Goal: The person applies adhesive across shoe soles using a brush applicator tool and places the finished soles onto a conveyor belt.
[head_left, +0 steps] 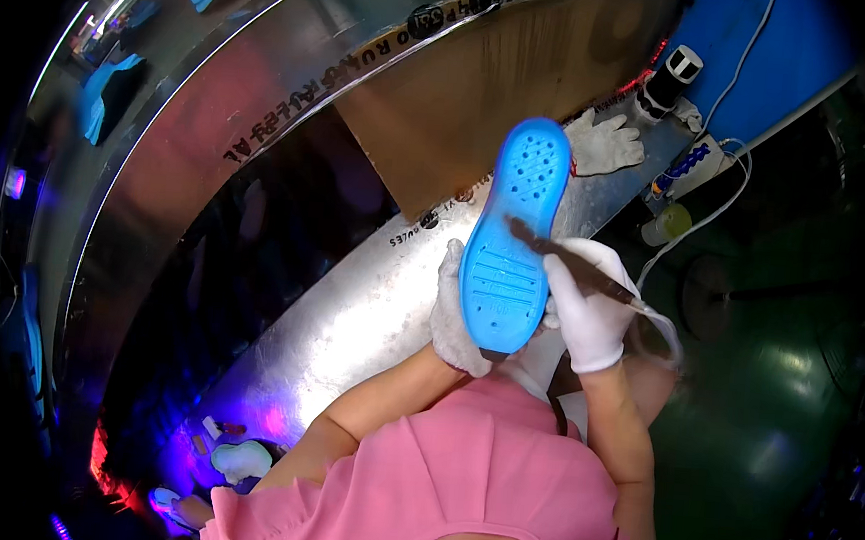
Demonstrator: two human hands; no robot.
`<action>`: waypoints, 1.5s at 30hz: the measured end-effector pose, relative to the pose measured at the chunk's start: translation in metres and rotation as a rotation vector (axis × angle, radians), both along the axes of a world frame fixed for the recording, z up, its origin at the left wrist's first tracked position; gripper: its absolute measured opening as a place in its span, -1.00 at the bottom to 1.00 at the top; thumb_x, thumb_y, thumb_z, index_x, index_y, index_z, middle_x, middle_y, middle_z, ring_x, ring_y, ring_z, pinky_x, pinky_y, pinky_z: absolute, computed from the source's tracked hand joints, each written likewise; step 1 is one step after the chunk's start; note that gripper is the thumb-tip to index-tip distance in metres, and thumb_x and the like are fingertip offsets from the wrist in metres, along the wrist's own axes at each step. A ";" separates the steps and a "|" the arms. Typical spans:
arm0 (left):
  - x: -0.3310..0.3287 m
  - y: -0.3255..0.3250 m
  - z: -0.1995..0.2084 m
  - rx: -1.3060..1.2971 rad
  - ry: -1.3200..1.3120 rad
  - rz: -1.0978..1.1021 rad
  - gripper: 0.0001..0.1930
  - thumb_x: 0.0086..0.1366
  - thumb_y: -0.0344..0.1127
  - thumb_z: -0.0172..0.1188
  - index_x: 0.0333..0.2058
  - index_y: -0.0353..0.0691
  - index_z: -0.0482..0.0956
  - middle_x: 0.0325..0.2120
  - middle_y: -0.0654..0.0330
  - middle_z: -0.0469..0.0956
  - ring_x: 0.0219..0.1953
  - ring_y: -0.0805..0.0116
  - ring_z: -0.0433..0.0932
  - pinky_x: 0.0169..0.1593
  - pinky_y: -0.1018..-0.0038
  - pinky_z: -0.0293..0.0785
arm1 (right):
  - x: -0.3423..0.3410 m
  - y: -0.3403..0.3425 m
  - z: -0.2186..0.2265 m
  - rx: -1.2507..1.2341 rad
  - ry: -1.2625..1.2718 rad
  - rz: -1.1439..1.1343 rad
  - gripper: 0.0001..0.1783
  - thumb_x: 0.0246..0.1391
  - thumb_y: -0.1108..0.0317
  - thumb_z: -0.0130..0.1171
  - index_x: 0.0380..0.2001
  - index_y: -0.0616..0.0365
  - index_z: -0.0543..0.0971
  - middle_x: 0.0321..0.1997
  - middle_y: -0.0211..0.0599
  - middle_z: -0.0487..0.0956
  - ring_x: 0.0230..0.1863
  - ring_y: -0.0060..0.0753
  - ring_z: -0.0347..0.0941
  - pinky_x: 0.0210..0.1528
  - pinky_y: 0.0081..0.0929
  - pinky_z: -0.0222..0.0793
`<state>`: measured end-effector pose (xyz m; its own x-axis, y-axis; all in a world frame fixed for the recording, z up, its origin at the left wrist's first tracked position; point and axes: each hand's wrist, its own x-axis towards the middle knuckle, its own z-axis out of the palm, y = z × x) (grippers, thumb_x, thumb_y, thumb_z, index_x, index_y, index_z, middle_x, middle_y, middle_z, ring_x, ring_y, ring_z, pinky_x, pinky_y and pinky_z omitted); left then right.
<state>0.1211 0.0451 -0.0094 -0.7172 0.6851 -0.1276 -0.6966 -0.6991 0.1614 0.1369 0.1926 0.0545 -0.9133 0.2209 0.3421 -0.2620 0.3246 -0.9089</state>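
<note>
A bright blue shoe sole [503, 240] stands nearly upright before me, toe end away, with small holes near the toe and cross ribs near the heel. Gloved in white, my left hand [451, 317] grips it from the left and underneath; some fingers are hidden behind it. My right hand [587, 306], in a white glove too, is closed around a dark brown brush-like tool [581, 268]. The tool's tip lies over the middle of the sole, and I cannot tell whether it touches. A pale blurred loop trails behind this hand.
A shiny metal table [348, 334] lies beneath, with a brown board [464, 102] beyond. White work gloves [607, 145], a black-and-white cylinder [672, 78] and a yellowish container [667, 226] with a cable nearby are at far right. Blue pieces [104, 97] ride a curved surface at left.
</note>
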 end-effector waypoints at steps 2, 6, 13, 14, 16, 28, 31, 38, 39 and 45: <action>-0.003 0.014 0.006 0.234 -0.235 0.223 -0.07 0.22 0.53 -0.30 0.12 -0.30 0.35 -0.12 -0.17 0.53 -0.17 -0.02 0.58 -0.03 0.13 0.55 | 0.003 0.001 0.003 0.370 0.349 0.088 -0.77 -0.12 0.45 0.36 -0.32 0.16 0.59 -0.43 -0.26 0.59 -0.46 -0.25 0.53 -0.29 -0.43 0.45; -0.009 0.007 0.013 0.137 0.037 0.103 -0.04 0.20 0.50 -0.16 0.21 -0.35 0.24 0.00 -0.28 0.45 -0.12 -0.11 0.56 -0.02 0.03 0.54 | 0.023 -0.018 0.016 0.217 0.290 0.272 -0.80 -0.11 0.49 0.33 -0.33 0.15 0.60 -0.43 -0.28 0.60 -0.48 -0.30 0.55 -0.34 -0.50 0.46; -0.025 0.000 0.015 0.104 0.087 0.091 -0.02 0.22 0.51 -0.24 0.24 -0.36 0.19 0.00 -0.26 0.44 -0.12 -0.07 0.56 -0.12 0.14 0.62 | 0.034 -0.025 0.017 0.235 0.293 0.237 -0.77 -0.16 0.60 0.34 -0.35 0.25 0.58 -0.44 -0.15 0.57 -0.44 -0.24 0.55 -0.34 -0.48 0.47; -0.027 -0.003 0.017 0.103 0.080 0.092 -0.02 0.22 0.51 -0.24 0.24 -0.36 0.19 0.00 -0.26 0.44 -0.12 -0.07 0.56 -0.12 0.14 0.62 | 0.037 -0.022 0.018 0.145 0.157 0.275 -0.77 -0.14 0.60 0.34 -0.33 0.26 0.58 -0.43 -0.19 0.59 -0.43 -0.35 0.57 -0.30 -0.53 0.47; -0.036 -0.007 0.023 0.231 0.153 -0.023 0.01 0.20 0.54 -0.26 0.24 -0.35 0.20 -0.01 -0.27 0.45 -0.15 -0.07 0.58 -0.18 0.17 0.61 | 0.026 -0.015 0.021 -0.349 -0.216 0.177 -0.81 -0.08 0.60 0.30 -0.32 0.27 0.60 -0.39 -0.27 0.62 -0.38 -0.49 0.57 -0.27 -0.56 0.48; -0.082 -0.028 0.001 -0.360 0.438 -0.298 -0.40 0.27 -0.05 0.11 0.11 -0.47 0.40 0.04 -0.19 0.47 0.02 0.00 0.54 0.09 0.24 0.50 | 0.027 0.011 0.018 0.369 0.128 0.536 -0.80 -0.07 0.44 0.35 -0.30 0.11 0.64 -0.24 -0.27 0.65 -0.32 -0.27 0.59 -0.25 -0.44 0.50; -0.073 -0.032 0.048 -0.577 0.490 -0.274 -0.52 0.28 -0.12 0.12 0.00 -0.42 0.52 -0.06 -0.11 0.55 -0.06 0.13 0.58 0.03 0.30 0.53 | 0.038 0.000 0.040 0.530 0.091 0.556 -0.77 -0.15 0.48 0.40 -0.35 0.24 0.64 -0.24 -0.12 0.65 -0.33 -0.19 0.61 -0.23 -0.45 0.51; -0.087 -0.039 0.042 -0.746 0.678 -0.129 -0.75 0.23 -0.25 0.25 -0.20 -0.30 0.64 -0.22 0.13 0.62 -0.17 0.40 0.59 -0.04 0.43 0.51 | 0.042 0.009 0.046 0.792 0.093 0.517 -0.70 -0.18 0.37 0.28 -0.25 0.01 0.66 -0.17 -0.32 0.65 -0.44 -0.33 0.55 -0.41 -0.52 0.47; -0.082 -0.038 0.055 -0.741 0.791 -0.075 -0.74 0.23 -0.25 0.26 -0.20 -0.31 0.65 -0.23 0.12 0.63 -0.20 0.39 0.60 -0.08 0.43 0.53 | 0.039 0.010 0.045 0.646 0.129 0.494 -0.71 -0.18 0.38 0.28 -0.27 0.02 0.66 -0.17 -0.31 0.66 -0.44 -0.33 0.56 -0.40 -0.52 0.48; -0.105 -0.046 0.029 -0.974 0.630 -0.082 -0.74 0.24 -0.25 0.25 -0.17 -0.28 0.65 -0.24 0.11 0.64 -0.24 0.38 0.62 -0.11 0.44 0.56 | 0.040 0.013 0.048 0.894 0.236 0.429 -0.61 -0.26 0.44 0.23 -0.23 -0.06 0.66 -0.13 -0.41 0.65 -0.57 -0.43 0.42 -0.58 -0.55 0.35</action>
<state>0.0161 -0.0007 0.0198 -0.7992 0.5407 -0.2625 -0.3391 -0.0450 0.9397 0.1771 0.2058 0.1029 -0.7430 -0.5341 0.4033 -0.6574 0.6956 -0.2898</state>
